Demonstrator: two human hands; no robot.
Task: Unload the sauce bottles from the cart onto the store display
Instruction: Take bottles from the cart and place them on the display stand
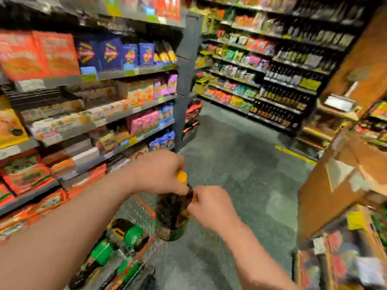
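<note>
A dark sauce bottle (170, 214) with a yellow cap (181, 177) is held upright in the air, above the far end of the wire cart (137, 208). My left hand (161, 171) grips its neck just under the cap. My right hand (209, 206) pinches the bottle's shoulder from the right. Several more dark bottles with green labels (117, 243) lie in the cart below my left forearm. The view is blurred.
Shelves of snack packets (94, 97) run along the left of the aisle. A far shelf holds dark bottles (280, 101). Cardboard boxes and a wooden display (343, 176) crowd the right. Grey floor (236, 164) stretches ahead.
</note>
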